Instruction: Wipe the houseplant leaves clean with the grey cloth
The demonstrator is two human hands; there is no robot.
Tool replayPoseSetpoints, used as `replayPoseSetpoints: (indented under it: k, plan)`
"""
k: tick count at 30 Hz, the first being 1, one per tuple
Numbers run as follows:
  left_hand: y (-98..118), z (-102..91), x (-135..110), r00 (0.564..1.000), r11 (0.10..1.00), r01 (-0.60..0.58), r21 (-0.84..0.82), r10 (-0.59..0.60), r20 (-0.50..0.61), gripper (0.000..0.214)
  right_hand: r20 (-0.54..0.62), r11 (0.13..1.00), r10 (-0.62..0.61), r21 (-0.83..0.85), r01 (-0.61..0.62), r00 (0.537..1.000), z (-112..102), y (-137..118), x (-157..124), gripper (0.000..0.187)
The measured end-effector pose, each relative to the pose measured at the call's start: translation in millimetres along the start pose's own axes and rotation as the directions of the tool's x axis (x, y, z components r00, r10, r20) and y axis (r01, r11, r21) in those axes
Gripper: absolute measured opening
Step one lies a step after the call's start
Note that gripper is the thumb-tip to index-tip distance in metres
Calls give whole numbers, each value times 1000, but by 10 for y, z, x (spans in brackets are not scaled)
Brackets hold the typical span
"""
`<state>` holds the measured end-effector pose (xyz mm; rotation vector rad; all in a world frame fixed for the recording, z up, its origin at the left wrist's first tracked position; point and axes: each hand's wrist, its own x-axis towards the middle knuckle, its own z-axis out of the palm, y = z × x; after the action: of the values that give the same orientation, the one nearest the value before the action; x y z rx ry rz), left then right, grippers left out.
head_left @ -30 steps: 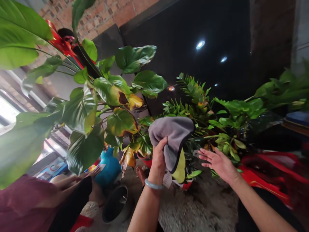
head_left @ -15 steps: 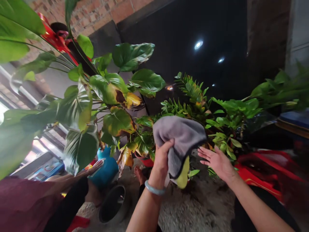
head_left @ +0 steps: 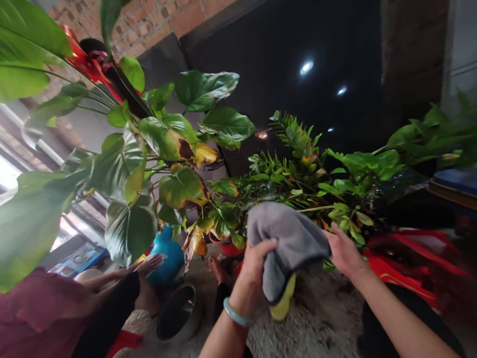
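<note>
A grey microfibre cloth (head_left: 288,231) with a dark edging and a yellow-green underside is held up in front of the plants. My left hand (head_left: 257,261), with a pale bangle (head_left: 236,313) at the wrist, is closed on its left side, thumb across the front. At the cloth's right corner, my right hand (head_left: 346,252) pinches the dark edge; most of its fingers are hidden behind the fabric. Just beyond the cloth grow leafy green plants (head_left: 294,144). To the left spreads a larger plant with broad leaves (head_left: 182,186), several of them yellowed and brown.
Another person in a maroon top (head_left: 40,315) sits at the left, a hand (head_left: 151,263) by a blue sprayer-like bottle (head_left: 167,256). A dark bucket (head_left: 178,313) stands on the rough floor. Red bags (head_left: 402,278) lie at right. A glossy black panel (head_left: 283,44) rises behind the plants.
The cloth and my left hand have moved down and slightly right. My right hand, open and apart from the cloth before, has taken hold of its right corner.
</note>
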<state>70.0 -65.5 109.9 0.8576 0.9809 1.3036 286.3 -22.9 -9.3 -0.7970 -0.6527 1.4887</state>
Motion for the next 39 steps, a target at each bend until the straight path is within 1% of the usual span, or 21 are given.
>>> replayPoseSetpoints:
  k: [2,4,5,7,9,11,13,15,18,20,21,23,24,26,28,30,32,34,35,37,39]
  plan:
    - [244,74,146,993,993,-94,-76,88,-73,51,-52,999,34,30,-33,998,32,-31,-26,56]
    - [252,76,262,984,986,-128,-103,114,-138,49,-81,997,59,52,-55,995,43,-63,-41,57]
    - [160,43,277,984,990,-111,-86,97,-151,47,-80,997,64,57,-60,995,40,-75,-45,57]
    - [-153,-81,202,990,1000,5,-3,-5,-141,44,-82,995,85,62,-80,993,23,-89,-45,54]
    - [-475,-228,23,977,979,190,79,-180,-118,44,-87,994,102,56,-97,991,7,-90,-41,53]
    - [-617,-319,-164,956,950,290,115,-280,-90,45,-85,994,106,46,-103,991,4,-82,-41,53]
    - [-491,-306,-258,965,962,261,77,-259,-36,49,-78,995,97,41,-94,992,19,-72,-46,54]
    - [-166,-204,-215,990,990,141,-9,-141,5,53,-72,996,76,41,-73,995,39,-63,-53,56]
    - [284,-27,38,1000,998,-14,-63,12,-28,48,-64,998,49,49,-46,997,52,-56,-59,57]
    - [309,19,209,997,994,-66,-92,63,-41,48,-62,998,45,57,-41,997,46,-58,-59,56]
    - [215,9,264,996,994,-68,-83,64,-54,48,-65,997,48,58,-44,997,43,-61,-59,55]
    - [-134,-74,284,996,1000,-11,1,11,-89,45,-84,997,66,48,-62,994,40,-72,-64,54]
    - [-345,-135,250,990,997,51,65,-43,-131,41,-102,996,79,39,-75,992,42,-78,-68,53]
    - [-706,-259,119,974,974,198,107,-184,-131,38,-132,995,96,22,-94,987,50,-88,-78,53]
    - [-835,-324,-28,955,957,275,93,-261,-140,40,-139,995,96,16,-95,986,60,-92,-87,54]
    - [-668,-298,-110,966,969,243,50,-237,-103,47,-114,997,83,12,-82,990,63,-84,-87,55]
    - [-307,-205,-81,991,992,126,-17,-126,-53,55,-85,998,68,3,-68,994,57,-69,-76,58]
    - [42,-104,39,996,998,-8,-61,2,-93,55,-65,998,56,-5,-56,996,39,-51,-56,60]
    - [147,-69,111,992,996,-58,-72,49,-119,53,-60,999,51,-5,-51,997,26,-43,-45,59]
    - [154,-49,218,982,995,-84,-58,73,-174,48,-48,999,41,-2,-41,998,-7,-29,-20,57]
    - [-81,-102,220,982,1000,-14,-12,12,-191,41,-38,999,42,-7,-42,998,-48,-21,2,54]
